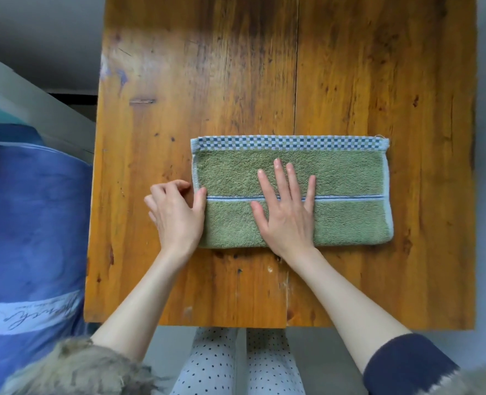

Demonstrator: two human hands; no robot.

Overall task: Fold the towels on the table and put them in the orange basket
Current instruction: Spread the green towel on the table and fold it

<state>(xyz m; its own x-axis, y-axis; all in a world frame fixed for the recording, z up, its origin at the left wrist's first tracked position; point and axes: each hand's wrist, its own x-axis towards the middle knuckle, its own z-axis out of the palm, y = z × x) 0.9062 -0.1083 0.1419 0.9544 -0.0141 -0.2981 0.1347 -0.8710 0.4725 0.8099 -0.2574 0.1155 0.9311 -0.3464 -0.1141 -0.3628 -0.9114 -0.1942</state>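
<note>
A green towel (344, 178) with a blue-and-white checked border along its far edge lies folded into a long rectangle on the wooden table (207, 81). My right hand (286, 212) lies flat on the towel's middle, fingers spread and straight. At the towel's left end, my left hand (176, 215) has its thumb on top of the cloth and its fingers curled at the edge, pinching that end. No orange basket is in view.
A blue padded object (30, 223) with a printed label stands close to the table's left side. A pale ledge (22, 101) runs behind it. My legs in dotted trousers (236, 363) are at the table's near edge.
</note>
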